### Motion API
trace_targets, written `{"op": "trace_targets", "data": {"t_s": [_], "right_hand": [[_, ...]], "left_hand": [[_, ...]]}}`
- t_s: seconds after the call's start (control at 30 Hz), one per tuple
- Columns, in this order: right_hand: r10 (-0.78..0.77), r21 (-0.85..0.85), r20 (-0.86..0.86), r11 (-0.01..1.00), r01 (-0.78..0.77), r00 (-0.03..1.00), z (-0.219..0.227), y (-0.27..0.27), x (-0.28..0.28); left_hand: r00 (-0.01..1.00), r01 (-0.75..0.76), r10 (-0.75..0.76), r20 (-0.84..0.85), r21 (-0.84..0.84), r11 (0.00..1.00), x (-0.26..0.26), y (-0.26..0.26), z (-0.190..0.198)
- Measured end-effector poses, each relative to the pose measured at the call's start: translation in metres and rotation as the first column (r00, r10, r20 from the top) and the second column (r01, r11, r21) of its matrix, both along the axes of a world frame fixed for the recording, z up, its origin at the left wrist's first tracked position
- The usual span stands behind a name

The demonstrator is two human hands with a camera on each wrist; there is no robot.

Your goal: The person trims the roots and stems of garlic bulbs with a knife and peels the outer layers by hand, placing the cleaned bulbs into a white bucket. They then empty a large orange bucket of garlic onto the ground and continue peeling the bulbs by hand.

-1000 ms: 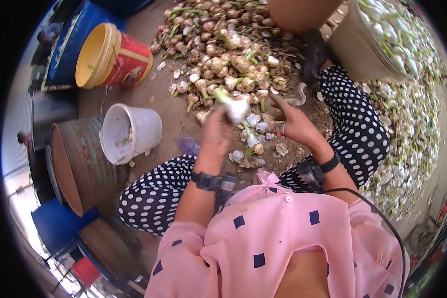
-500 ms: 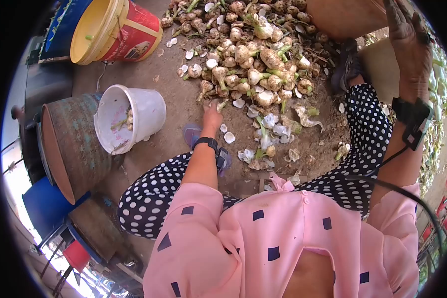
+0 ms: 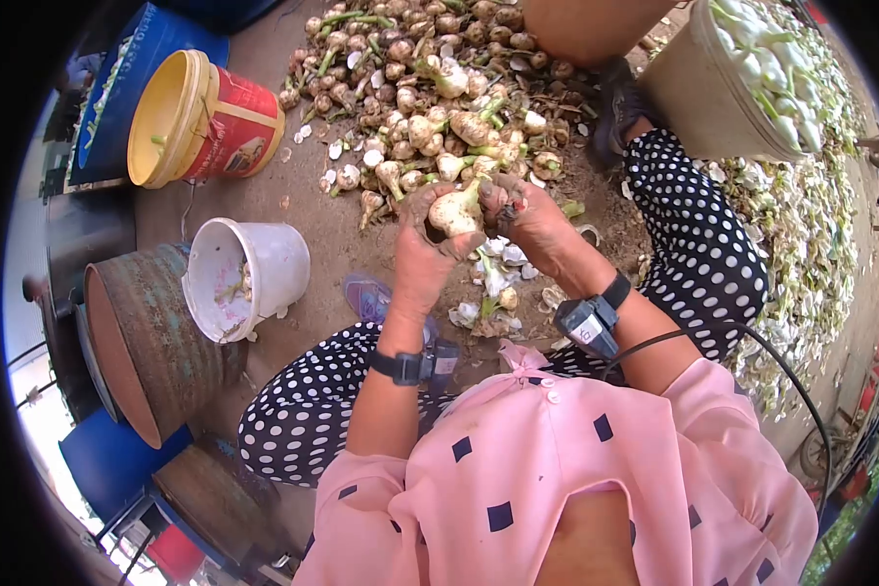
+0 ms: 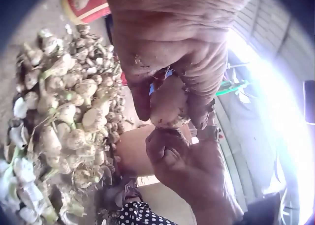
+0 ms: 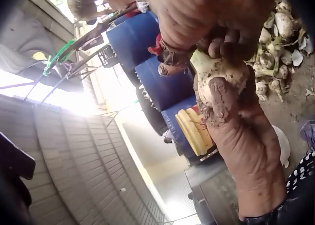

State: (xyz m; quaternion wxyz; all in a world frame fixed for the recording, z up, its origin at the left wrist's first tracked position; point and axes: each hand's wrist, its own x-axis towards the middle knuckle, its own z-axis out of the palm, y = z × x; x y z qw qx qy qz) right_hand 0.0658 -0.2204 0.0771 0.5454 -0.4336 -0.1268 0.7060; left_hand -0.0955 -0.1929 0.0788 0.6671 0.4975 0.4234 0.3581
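A soil-specked garlic bulb (image 3: 456, 212) is held in front of the body, gripped by the left hand (image 3: 424, 244) with its thumb across the near side. At its green stem end, the curled fingers of the right hand (image 3: 539, 227) pinch the top. In the left wrist view the bulb (image 4: 169, 103) sits between the left hand's (image 4: 172, 43) thumb and fingers, the right hand (image 4: 189, 168) touching beyond it. The right wrist view shows the bulb (image 5: 224, 80), its stem under the right hand (image 5: 211, 18). Unpeeled bulbs (image 3: 425, 132) lie heaped beyond.
A white bucket (image 3: 281, 273) and a yellow-red bucket (image 3: 249, 122) stand at the left, near a rusty drum (image 3: 156, 332). Peeled skins (image 3: 498, 278) lie between the legs. At the right is a bucket (image 3: 698, 93) of white bulbs, beside a wide spread of peelings (image 3: 801, 254).
The right hand has come back from the far right to the middle. The left hand has risen from the heap's near edge with a bulb, and both hands now meet on it.
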Motion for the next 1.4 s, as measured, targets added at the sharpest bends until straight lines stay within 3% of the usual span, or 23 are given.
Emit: {"op": "trace_targets", "data": {"t_s": [0.07, 0.23, 0.3, 0.43, 0.47, 0.5, 0.6, 0.63, 0.7, 0.77, 0.8, 0.83, 0.87, 0.9, 0.93, 1.0, 1.07, 1.17, 1.2, 1.27, 1.3, 1.37, 1.4], "right_hand": [[-0.026, 0.072, 0.047, 0.997, 0.023, 0.999, 0.028, -0.009, -0.003], [-0.072, 0.200, -0.002, 0.977, 0.071, 0.997, 0.049, -0.029, 0.003], [-0.004, 0.174, 0.124, 0.985, -0.018, 0.992, 0.049, -0.033, 0.011], [-0.012, 0.207, 0.153, 0.978, -0.020, 0.988, 0.054, -0.046, 0.022], [-0.084, 0.368, 0.488, 0.922, -0.118, 0.869, 0.049, -0.047, 0.028], [-0.210, 0.468, 0.740, 0.842, -0.266, 0.639, 0.044, -0.048, 0.031], [-0.402, 0.585, 0.755, 0.770, -0.255, 0.518, 0.032, -0.048, 0.030], [-0.403, 0.586, 0.753, 0.769, -0.253, 0.520, 0.030, -0.049, 0.028], [-0.123, 0.275, 0.284, 0.961, 0.042, 0.951, 0.045, -0.055, 0.020], [-0.018, 0.245, 0.299, 0.968, -0.059, 0.954, 0.044, -0.059, 0.025], [0.085, 0.227, 0.316, 0.960, -0.163, 0.945, 0.043, -0.059, 0.028], [0.143, 0.252, 0.431, 0.929, -0.270, 0.891, 0.036, -0.059, 0.035], [0.146, 0.247, 0.428, 0.931, -0.270, 0.892, 0.036, -0.059, 0.039], [0.248, 0.185, 0.274, 0.935, -0.304, 0.929, 0.039, -0.059, 0.043], [0.331, 0.131, 0.107, 0.930, -0.343, 0.938, 0.040, -0.060, 0.044], [0.288, 0.070, 0.223, 0.948, -0.310, 0.931, 0.039, -0.062, 0.043], [0.155, 0.201, 0.387, 0.948, -0.247, 0.909, 0.038, -0.060, 0.047], [0.093, 0.122, 0.306, 0.983, -0.137, 0.947, 0.030, -0.063, 0.037], [0.081, 0.116, 0.272, 0.986, -0.116, 0.959, 0.034, -0.063, 0.031], [0.039, 0.047, 0.180, 0.998, -0.048, 0.983, 0.051, -0.065, 0.023], [-0.003, 0.021, 0.071, 1.000, 0.001, 0.997, 0.059, -0.066, 0.022], [-0.042, -0.002, -0.038, 0.999, 0.042, 0.998, 0.062, -0.064, 0.017], [0.118, 0.123, 0.198, 0.982, -0.144, 0.973, 0.057, -0.063, 0.016]], "left_hand": [[0.968, 0.063, 0.056, -0.245, 0.453, 0.889, 0.003, -0.007, 0.012], [0.957, 0.059, 0.110, -0.269, 0.549, 0.834, 0.015, -0.033, 0.041], [0.997, -0.067, 0.080, -0.023, 0.353, 0.933, 0.020, -0.039, 0.045], [0.982, -0.061, 0.048, 0.184, 0.067, 0.996, 0.021, -0.041, 0.058], [0.982, -0.059, 0.046, 0.182, 0.066, 0.996, 0.020, -0.041, 0.060], [0.944, 0.002, 0.039, 0.327, -0.123, 0.992, 0.018, -0.041, 0.062], [0.880, 0.147, 0.046, 0.473, -0.363, 0.920, 0.017, -0.041, 0.063], [0.888, 0.085, 0.094, 0.451, -0.361, 0.929, 0.021, -0.046, 0.064], [0.894, 0.027, 0.141, 0.425, -0.366, 0.930, 0.029, -0.052, 0.061], [0.996, -0.014, 0.003, 0.094, 0.114, 0.993, 0.031, -0.055, 0.049], [0.996, -0.015, 0.004, 0.093, 0.114, 0.993, 0.026, -0.048, 0.050], [0.961, 0.155, -0.106, 0.255, -0.181, 0.971, 0.015, -0.039, 0.056], [0.888, 0.351, -0.152, 0.433, -0.426, 0.834, 0.010, -0.034, 0.060], [0.895, 0.391, -0.199, 0.400, -0.485, 0.782, 0.011, -0.032, 0.063], [0.895, 0.392, -0.199, 0.400, -0.488, 0.780, 0.012, -0.030, 0.060], [0.978, 0.204, -0.165, 0.126, -0.431, 0.879, 0.011, -0.029, 0.050], [0.993, 0.111, -0.088, 0.082, -0.353, 0.929, 0.012, -0.029, 0.042], [0.993, 0.045, -0.018, -0.113, 0.241, 0.969, 0.020, -0.051, 0.032], [0.994, 0.042, -0.015, -0.112, 0.242, 0.969, 0.015, -0.047, 0.036], [0.969, 0.129, -0.078, 0.234, -0.208, 0.970, 0.001, -0.038, 0.049], [0.896, 0.180, -0.077, 0.436, -0.201, 0.963, -0.001, -0.038, 0.051], [0.944, 0.013, 0.054, 0.326, -0.201, 0.980, 0.009, -0.042, 0.043], [0.960, -0.148, 0.186, 0.211, -0.186, 0.971, 0.013, -0.041, 0.038]]}}
